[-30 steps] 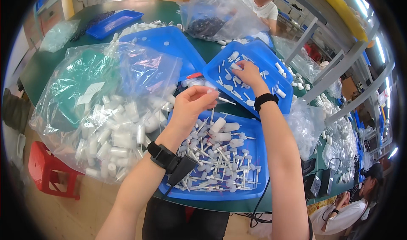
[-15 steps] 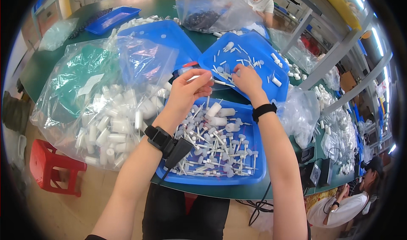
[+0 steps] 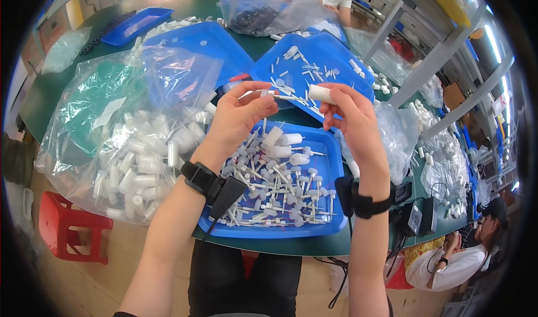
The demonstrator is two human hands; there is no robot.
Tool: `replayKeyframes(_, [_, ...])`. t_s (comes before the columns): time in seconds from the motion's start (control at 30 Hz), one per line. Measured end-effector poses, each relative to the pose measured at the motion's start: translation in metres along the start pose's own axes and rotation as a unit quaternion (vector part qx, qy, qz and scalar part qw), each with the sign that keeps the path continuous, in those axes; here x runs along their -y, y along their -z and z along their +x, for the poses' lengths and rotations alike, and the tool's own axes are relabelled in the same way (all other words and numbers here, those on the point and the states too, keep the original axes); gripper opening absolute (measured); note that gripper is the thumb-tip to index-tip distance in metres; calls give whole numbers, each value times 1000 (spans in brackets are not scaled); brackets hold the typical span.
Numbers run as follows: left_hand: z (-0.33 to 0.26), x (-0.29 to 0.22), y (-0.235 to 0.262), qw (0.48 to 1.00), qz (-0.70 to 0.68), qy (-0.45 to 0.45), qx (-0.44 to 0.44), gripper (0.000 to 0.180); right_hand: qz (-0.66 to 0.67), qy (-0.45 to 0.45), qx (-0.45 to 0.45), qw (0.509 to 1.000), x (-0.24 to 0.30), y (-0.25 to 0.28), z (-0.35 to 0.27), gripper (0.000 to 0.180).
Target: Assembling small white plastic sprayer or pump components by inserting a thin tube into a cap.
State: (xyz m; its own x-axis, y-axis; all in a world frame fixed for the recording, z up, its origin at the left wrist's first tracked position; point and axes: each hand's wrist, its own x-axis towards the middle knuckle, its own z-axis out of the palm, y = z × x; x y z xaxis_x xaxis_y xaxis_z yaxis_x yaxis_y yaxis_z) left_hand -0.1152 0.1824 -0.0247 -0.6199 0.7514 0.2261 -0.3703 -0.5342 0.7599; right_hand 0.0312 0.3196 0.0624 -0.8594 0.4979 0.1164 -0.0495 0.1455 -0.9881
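Observation:
My left hand [image 3: 242,108] is closed, pinching a thin white stick with a translucent round piece [image 3: 268,93] at one end. The stick points right, level, over the gap between the trays. Facing it, my right hand [image 3: 356,115] grips a smooth white plastic cylinder [image 3: 321,94] between thumb and fingers. Stick tip and cylinder are close but apart. Below my hands, a blue tray [image 3: 330,227] holds many white sticks with greyish round ends and several larger white cylinders. Another blue tray [image 3: 263,70] behind my hands carries loose short white sticks and small pieces.
At left lies a big clear plastic bag [image 3: 84,143] full of white cylinders. A third blue tray [image 3: 218,42] stands behind it. Clear bags [image 3: 386,143] and a metal frame post [image 3: 448,54] are on the right. A red stool [image 3: 73,224] stands left; people sit across and at right.
My right hand has come up out of the far tray and turned, now showing a white cylinder in its fingers. My left hand still pinches the stick. The view has shifted slightly.

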Motion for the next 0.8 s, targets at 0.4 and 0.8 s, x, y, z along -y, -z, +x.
replayKeyframes(0.4, [0,2,-4,991,74,-95,61,24,134,24,30,990,-17,0,-30,32])
replayKeyframes(0.8, [-5,-4,-13,975,179,-58,119,26,-81,-56,-41,994,-27,5,-34,62])
